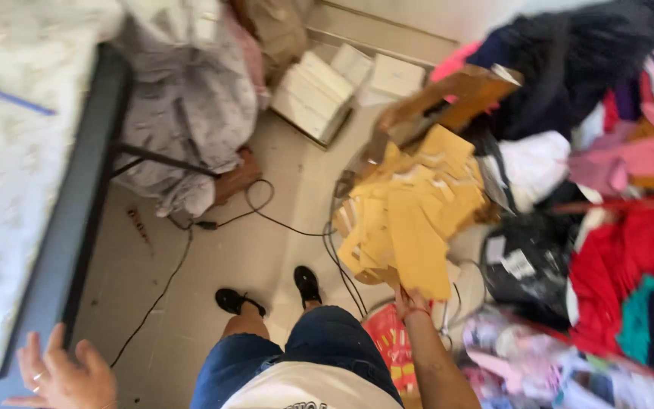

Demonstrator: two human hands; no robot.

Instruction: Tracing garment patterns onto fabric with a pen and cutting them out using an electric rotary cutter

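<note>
Yellow-brown envelopes (410, 204), too many and too blurred to count, are gripped at the bottom edge by the right hand (412, 301) above the floor (266, 250). One left hand (62, 375) is spread open, empty, beside one table (77, 204).

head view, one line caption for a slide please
Right hand reaches into a heap of yellow envelopes on the floor beside piled clothes, while the left hand hovers spread near the table edge.

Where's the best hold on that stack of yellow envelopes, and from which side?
Probably the near bottom edge, from below, where the right hand already pinches the envelopes. They fan out loosely upward and sideways, so only that bunched near end gathers them; a second hand under the spread middle would steady it. The left hand is free.
</note>
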